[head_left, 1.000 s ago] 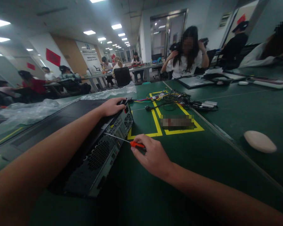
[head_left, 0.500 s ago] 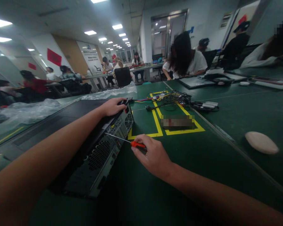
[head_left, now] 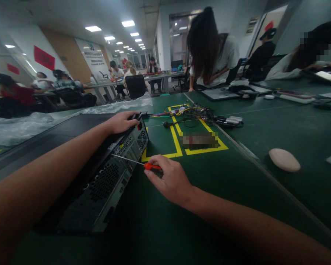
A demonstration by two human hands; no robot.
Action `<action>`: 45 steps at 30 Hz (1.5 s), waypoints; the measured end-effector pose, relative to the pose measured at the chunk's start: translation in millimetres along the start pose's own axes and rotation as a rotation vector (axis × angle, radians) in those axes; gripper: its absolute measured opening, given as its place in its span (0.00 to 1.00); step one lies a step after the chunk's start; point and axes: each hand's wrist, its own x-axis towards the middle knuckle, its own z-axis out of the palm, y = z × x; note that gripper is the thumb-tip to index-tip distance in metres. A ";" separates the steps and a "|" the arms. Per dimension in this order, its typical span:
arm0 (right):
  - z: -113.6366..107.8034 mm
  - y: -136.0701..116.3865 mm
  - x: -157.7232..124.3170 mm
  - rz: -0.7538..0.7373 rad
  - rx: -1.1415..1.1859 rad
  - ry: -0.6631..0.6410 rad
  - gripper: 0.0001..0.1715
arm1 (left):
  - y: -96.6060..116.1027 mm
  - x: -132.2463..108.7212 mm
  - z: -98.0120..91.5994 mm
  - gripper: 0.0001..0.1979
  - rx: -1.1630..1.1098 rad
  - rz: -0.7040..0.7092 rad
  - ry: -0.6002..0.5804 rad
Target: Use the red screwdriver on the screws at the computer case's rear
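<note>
A black desktop computer case [head_left: 71, 147] lies on the green table, its rear panel [head_left: 107, 184] with vent holes facing right. My left hand [head_left: 123, 121] rests on the top at the far rear corner, fingers stretched out and the thumb at the rear edge. My right hand [head_left: 169, 178] is closed round the orange handle of a screwdriver [head_left: 153, 166]. The thin shaft points left, and its tip is at the upper edge of the rear panel; whether it sits in a screw is too small to tell.
Tangled cables [head_left: 200, 112] lie beyond the case, near yellow tape markings [head_left: 179, 143]. A blurred-out object [head_left: 200, 140] sits within the tape. A pale oval object [head_left: 284, 160] is at the right. Plastic wrap [head_left: 24, 129] lies at the left. Another person [head_left: 212, 55] leans over the table opposite.
The view has shifted, so most things appear further left. My left hand stays on the case and my right hand still holds the screwdriver at the rear panel. The person opposite appears higher.
</note>
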 end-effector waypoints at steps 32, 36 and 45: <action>2.8 5.6 0.4 -0.080 0.074 0.082 0.05 | 2.1 1.7 0.1 0.43 0.006 0.014 0.011; 2.1 5.3 0.3 -0.084 0.075 0.090 0.05 | 1.5 2.3 0.6 0.43 0.015 0.022 0.011; -0.6 2.2 0.8 -0.099 0.000 0.102 0.08 | 3.1 -0.2 -0.3 0.44 0.022 0.025 0.008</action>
